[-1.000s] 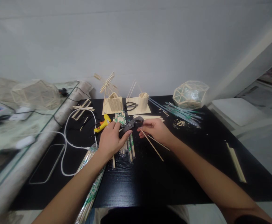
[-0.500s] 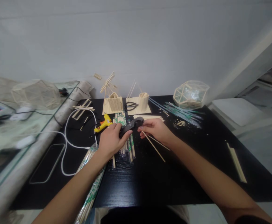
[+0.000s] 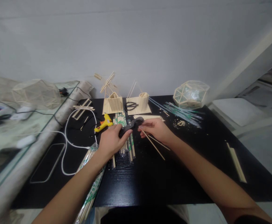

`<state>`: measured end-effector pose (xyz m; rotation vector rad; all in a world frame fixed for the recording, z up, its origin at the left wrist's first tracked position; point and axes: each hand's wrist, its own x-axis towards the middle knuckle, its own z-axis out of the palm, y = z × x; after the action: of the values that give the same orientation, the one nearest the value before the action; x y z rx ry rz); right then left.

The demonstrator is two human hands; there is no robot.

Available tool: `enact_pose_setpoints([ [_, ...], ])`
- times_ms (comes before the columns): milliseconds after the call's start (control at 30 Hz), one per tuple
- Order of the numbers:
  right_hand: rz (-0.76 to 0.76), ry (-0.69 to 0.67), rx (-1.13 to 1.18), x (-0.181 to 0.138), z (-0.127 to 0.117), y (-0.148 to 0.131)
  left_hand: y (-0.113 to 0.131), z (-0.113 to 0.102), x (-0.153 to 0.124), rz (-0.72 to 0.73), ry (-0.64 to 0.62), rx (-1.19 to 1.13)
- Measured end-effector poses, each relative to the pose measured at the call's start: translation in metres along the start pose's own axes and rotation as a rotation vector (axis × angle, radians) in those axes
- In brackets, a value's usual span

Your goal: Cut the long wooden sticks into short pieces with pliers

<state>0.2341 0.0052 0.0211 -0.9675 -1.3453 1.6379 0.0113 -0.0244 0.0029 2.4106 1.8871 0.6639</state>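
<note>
Pale wall (image 3: 136,46) behind, black table (image 3: 185,186) below. Far left, a glass-topped surface (image 3: 0,133) with a stick lattice (image 3: 36,93) on it. Next, on the table: white cable (image 3: 68,175), crossed stick frame (image 3: 82,109), wrapped stick bundle (image 3: 90,193) partly behind the left forearm, yellow glue gun (image 3: 104,123).

Left hand (image 3: 111,138) just beside the glue gun, closed round the handles of the black cutters (image 3: 131,125); how far their jaws are apart, can't tell. Windmill-like model (image 3: 114,102) behind, small stick packs (image 3: 130,149) under the cutters, then a round stick model (image 3: 143,102) with black scissors (image 3: 131,106) on its base.

Right hand (image 3: 158,129) near table centre, thumb and fingers pinching a thin stick (image 3: 154,147) right by the cutter head; it slants down toward the wearer. Second stick (image 3: 160,143) alongside (held or lying, unclear).

Risks, my guess: fingertips so near the jaws could get nipped if the stick slips; a loose pinch could let it twist, giving a skewed cut; a left-wrist swing could knock the glue gun.

Further right: wrappers (image 3: 182,113), offcuts (image 3: 181,123), stick polyhedron (image 3: 191,94), loose sticks (image 3: 236,165).
</note>
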Motion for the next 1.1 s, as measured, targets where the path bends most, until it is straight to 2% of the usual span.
enact_pose_setpoints([
  [133,0.016,0.026,-0.064,0.002,-0.010,-0.004,-0.005,0.002,0.003,-0.122,-0.045,-0.258],
  [267,-0.008,0.119,-0.274,0.008,-0.036,-0.006,-0.014,0.005,0.007,-0.216,-0.016,-0.470],
  [367,-0.022,0.203,-0.462,0.015,-0.050,0.002,-0.018,0.008,0.009,-0.234,-0.010,-0.505],
  [467,-0.095,0.269,-0.644,0.021,-0.052,0.016,-0.017,0.009,0.009,-0.221,-0.025,-0.473],
  [700,-0.145,0.160,-0.911,0.023,-0.035,0.034,-0.016,0.009,0.008,-0.213,-0.023,-0.441],
  [1000,-0.131,0.146,-1.073,0.023,-0.036,0.031,-0.017,0.010,0.008,-0.207,-0.020,-0.430],
  [1100,-0.049,0.077,-1.149,0.017,-0.030,0.027,-0.017,0.011,0.008,-0.211,-0.036,-0.439],
])
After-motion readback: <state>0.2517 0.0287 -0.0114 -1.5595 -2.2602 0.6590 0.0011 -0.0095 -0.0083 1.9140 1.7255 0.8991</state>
